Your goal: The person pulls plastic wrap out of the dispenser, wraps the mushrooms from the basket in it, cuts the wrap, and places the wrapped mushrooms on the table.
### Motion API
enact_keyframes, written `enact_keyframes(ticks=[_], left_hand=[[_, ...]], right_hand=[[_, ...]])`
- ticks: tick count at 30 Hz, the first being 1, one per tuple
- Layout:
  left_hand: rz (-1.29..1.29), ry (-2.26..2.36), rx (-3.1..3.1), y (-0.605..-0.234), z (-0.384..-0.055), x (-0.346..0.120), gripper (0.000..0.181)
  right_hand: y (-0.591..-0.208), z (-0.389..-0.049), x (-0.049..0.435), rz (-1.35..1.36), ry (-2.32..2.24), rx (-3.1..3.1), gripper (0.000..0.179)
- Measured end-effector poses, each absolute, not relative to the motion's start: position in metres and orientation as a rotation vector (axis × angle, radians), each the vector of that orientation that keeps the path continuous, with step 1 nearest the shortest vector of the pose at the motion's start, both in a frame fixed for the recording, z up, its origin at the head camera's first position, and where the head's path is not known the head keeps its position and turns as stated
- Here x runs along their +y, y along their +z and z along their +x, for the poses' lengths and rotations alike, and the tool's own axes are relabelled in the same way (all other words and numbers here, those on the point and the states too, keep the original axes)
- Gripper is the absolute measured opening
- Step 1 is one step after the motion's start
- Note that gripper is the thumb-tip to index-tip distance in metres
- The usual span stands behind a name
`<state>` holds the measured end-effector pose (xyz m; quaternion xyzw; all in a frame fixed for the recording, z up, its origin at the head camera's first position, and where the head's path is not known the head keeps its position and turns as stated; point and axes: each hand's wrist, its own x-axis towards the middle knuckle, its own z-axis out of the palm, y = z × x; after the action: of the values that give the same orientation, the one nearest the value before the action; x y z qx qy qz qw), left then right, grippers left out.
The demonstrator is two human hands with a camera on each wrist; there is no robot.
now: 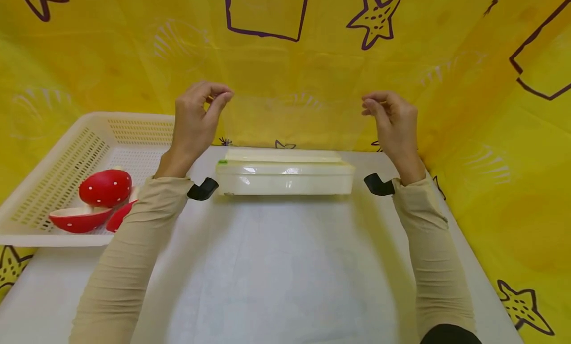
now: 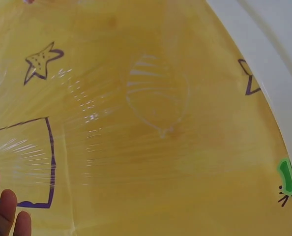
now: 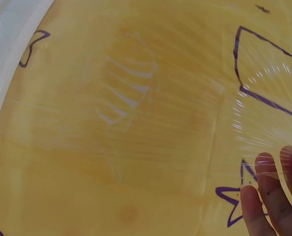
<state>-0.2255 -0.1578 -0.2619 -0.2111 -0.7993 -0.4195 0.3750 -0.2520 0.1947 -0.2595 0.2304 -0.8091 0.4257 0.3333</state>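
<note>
Film point(image 2: 91, 117) is stretched between two raised hands, above and behind the white box point(image 1: 285, 180). One edge is pinched between thumb and fingertips of the left hand point(image 1: 196, 122), the other by those of the right hand point(image 1: 397, 130). Red dotted ware point(image 1: 105, 188) is held in the basket point(image 1: 53, 240), partly hidden by the left sleeve point(image 1: 129, 255).

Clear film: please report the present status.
Left hand and right hand each pinching clear film. Film stretched up from white box. Basket off to left, no obstruction seen.
</note>
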Motion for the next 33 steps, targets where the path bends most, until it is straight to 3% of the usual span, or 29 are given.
enact_keyframes(ticks=[21,33], left_hand=[[-0.545,-1.05,-2.043,-0.256,-0.223,-0.159,0.021],[-0.652,-0.945,-2.003,-0.262,-0.193,-0.162,0.014]], right_hand=[[-0.25,-0.241,0.195,0.579,1.119,-2.144,0.021],[-0.262,-0.209,0.203,0.646,1.113,-2.098,0.017]])
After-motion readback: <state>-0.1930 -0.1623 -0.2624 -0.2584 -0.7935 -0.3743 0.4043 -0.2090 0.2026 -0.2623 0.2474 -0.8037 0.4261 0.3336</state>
